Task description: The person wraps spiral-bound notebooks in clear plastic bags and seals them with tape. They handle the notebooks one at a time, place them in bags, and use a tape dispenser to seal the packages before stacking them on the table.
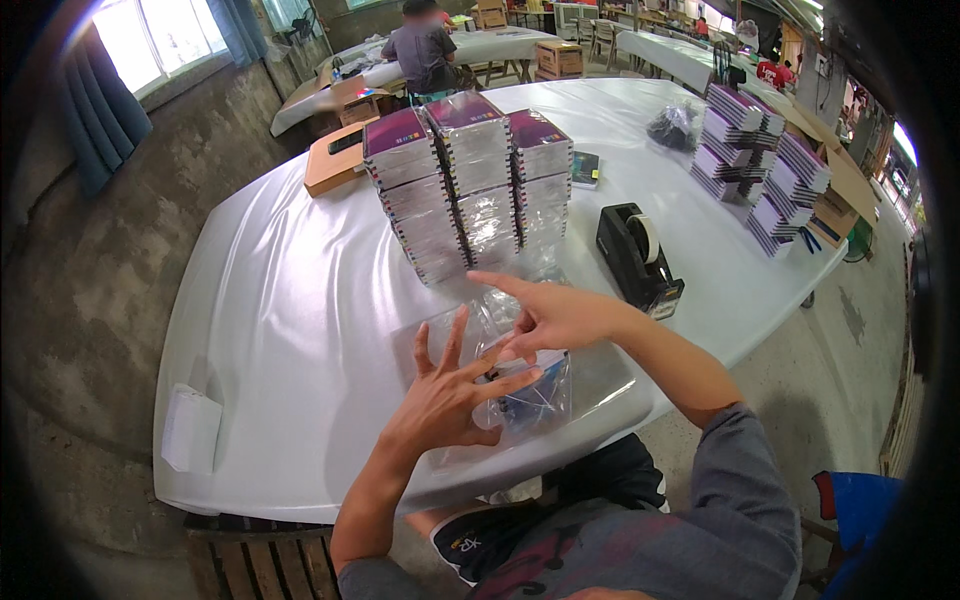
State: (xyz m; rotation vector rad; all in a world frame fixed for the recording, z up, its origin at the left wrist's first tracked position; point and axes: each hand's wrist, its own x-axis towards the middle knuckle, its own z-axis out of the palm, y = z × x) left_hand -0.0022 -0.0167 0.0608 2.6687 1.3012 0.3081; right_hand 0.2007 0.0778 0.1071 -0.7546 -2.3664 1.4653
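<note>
A clear plastic bag [545,405] lies near the table's front edge, with a dark, blue-toned item inside, partly hidden by my hands. My left hand [445,395] is open over the bag's left side, its fingers spread and some fingertips on the plastic. Just above and to the right, my right hand [565,315] has its index finger stretched out toward the stacks, while its thumb and other fingers bend down by the bag. I see nothing gripped in it. Beneath the bag is a flat, clear-wrapped pad or pile [610,385].
Tall stacks of purple-topped, plastic-wrapped spiral notebooks [490,215] stand beyond my hands. A black tape dispenser [635,260] is to their right. More stacked notebooks [740,140] stand at the far right, a cardboard box [335,160] with a phone behind left, and a white box [190,430] at the left edge.
</note>
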